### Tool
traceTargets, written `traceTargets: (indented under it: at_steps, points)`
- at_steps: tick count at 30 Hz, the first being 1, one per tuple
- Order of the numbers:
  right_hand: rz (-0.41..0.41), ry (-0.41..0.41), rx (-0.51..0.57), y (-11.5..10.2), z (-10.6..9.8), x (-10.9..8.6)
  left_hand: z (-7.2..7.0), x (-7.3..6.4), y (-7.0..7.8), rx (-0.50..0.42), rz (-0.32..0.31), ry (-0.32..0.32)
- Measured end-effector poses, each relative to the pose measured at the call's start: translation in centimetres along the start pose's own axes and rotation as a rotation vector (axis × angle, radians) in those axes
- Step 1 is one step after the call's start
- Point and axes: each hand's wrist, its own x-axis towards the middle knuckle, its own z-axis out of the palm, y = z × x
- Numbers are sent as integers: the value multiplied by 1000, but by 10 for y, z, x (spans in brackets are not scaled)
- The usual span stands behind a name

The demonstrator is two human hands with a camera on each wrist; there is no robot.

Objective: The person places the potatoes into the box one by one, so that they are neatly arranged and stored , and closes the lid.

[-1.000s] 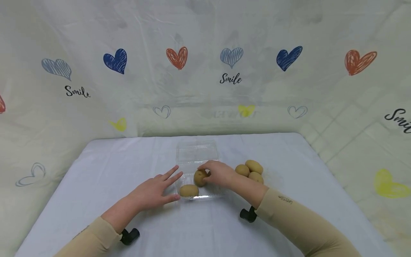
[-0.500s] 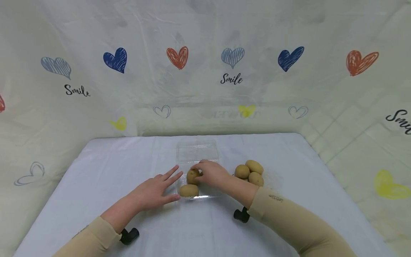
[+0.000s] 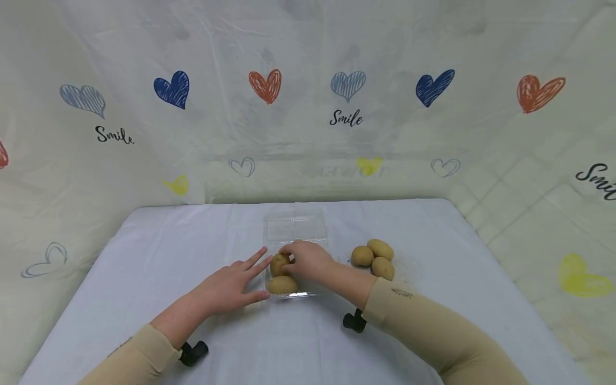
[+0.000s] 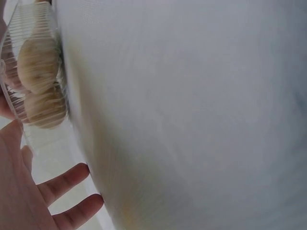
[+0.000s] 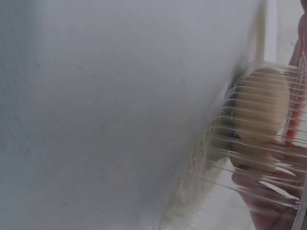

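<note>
A clear plastic clamshell box (image 3: 313, 293) stands on the table with its lid (image 3: 295, 229) folded back. One potato (image 3: 283, 285) lies in its front left corner. Just behind it, my right hand (image 3: 309, 262) pinches a second potato (image 3: 279, 264) between thumb and fingers, inside the box. Through the ribbed wall in the right wrist view, both the front potato (image 5: 263, 103) and the right-hand fingers (image 5: 249, 184) show. My left hand (image 3: 231, 289) is spread, fingers straight, with its fingertips right at the box's left side.
Several potatoes are in view; three of them, including a round potato (image 3: 362, 256), form a loose group right of the box. A white cloth covers the table (image 3: 183, 235). Behind hangs a pale sheet (image 3: 308, 176) printed with hearts.
My right hand has moved left inside the box with its potato, bringing it behind the front left potato. The left hand has stayed in place.
</note>
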Motion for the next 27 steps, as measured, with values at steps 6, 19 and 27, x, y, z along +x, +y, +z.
traceTargets:
  at_steps: [6, 19, 27]
  points:
    - [-6, 3, 10, -6, 2, 4, -1, -1, -2, 0, -1, -5]
    - [40, 1, 94, -6, 0, -2, 0, -4, -3, -14, 19, 3]
    - [65, 17, 144, 2, -10, -10, -2, -3, -2, 0, 5, -11]
